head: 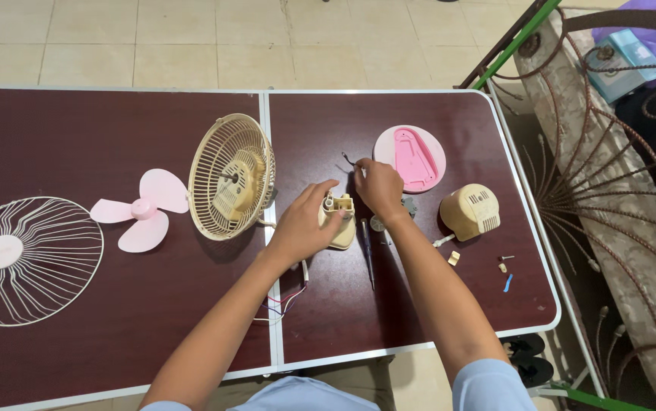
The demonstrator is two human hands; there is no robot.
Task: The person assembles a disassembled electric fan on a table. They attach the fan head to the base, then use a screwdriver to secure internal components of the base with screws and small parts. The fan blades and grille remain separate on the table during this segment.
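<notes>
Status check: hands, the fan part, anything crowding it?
Left hand grips cream fan neck housing. Right hand pinches at its top. Screwdriver flat beside it; rear grille close on the left, loose wires trailing below.

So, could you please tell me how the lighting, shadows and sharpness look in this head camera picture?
Head view: soft, even light; the rear fan grille casts a faint shadow on the dark table, which shows little glare. Left hand and right hand on the cream housing look sharp; table edges bow slightly from wide-angle distortion.
</notes>
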